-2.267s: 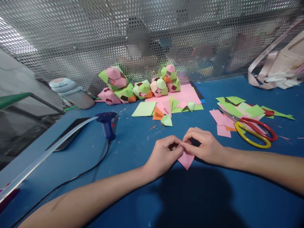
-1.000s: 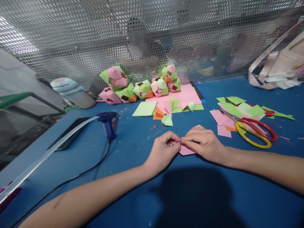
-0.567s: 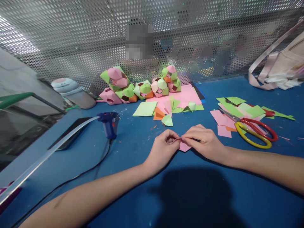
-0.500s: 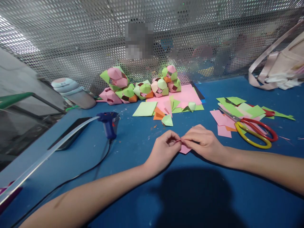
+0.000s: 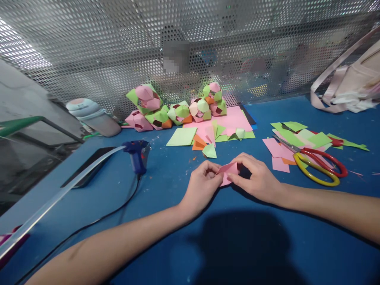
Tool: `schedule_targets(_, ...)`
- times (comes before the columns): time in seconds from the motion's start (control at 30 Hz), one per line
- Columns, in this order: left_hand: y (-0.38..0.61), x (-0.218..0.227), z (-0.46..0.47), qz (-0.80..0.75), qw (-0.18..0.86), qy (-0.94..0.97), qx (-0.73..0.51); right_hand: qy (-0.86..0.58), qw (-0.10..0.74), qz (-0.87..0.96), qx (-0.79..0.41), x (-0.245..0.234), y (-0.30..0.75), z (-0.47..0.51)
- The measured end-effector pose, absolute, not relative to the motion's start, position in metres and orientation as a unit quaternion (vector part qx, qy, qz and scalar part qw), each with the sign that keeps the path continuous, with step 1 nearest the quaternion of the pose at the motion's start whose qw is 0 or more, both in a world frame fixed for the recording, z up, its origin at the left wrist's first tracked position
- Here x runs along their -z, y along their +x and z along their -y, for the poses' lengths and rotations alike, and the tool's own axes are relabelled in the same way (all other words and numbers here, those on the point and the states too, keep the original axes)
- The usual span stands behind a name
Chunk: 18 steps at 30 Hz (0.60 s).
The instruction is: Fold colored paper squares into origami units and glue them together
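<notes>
A small folded piece of pink paper (image 5: 229, 172) is held between my two hands above the blue table (image 5: 166, 245). My left hand (image 5: 202, 183) pinches its left side between thumb and fingers. On the other side, my right hand (image 5: 257, 176) grips the paper's right edge, thumb in front and fingers behind. The folded faces stand partly apart, with a dark gap at the upper right. Just beyond my hands lie a folded pale green piece (image 5: 209, 151) and orange paper pieces (image 5: 198, 143).
Red-and-yellow scissors (image 5: 319, 166) lie on paper scraps (image 5: 279, 150) at the right. A blue glue gun (image 5: 137, 156) with a long clear stick and black cord is at the left. Folded paper balls (image 5: 179, 113) line the perforated metal panel (image 5: 118, 59), near a bottle (image 5: 95, 118).
The pink paper has turned and come up between my hands, showing more of its face. My right fingers have shifted along its edge and lifted slightly.
</notes>
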<state>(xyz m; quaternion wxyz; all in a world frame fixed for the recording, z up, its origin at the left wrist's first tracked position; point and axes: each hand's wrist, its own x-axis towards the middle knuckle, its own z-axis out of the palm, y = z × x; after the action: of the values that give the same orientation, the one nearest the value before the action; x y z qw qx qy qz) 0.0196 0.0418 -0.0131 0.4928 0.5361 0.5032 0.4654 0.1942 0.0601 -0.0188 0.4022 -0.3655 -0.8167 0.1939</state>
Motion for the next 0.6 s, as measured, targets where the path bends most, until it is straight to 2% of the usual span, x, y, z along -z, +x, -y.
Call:
schedule_targets(0.33, 0.0212, 0.0113, -0.0403, -0.519, 0.516, 0.519, -0.441, -0.364, 0.428, 0.801, -0.207, 0.0212, 0.1933, -0.0594)
schedule_targets(0.6, 0.022, 0.0115, -0.0397, -0.501, 0.538, 0.513, -0.444, -0.274, 0.426, 0.848, -0.156, 0.0225, 0.1955, -0.0597)
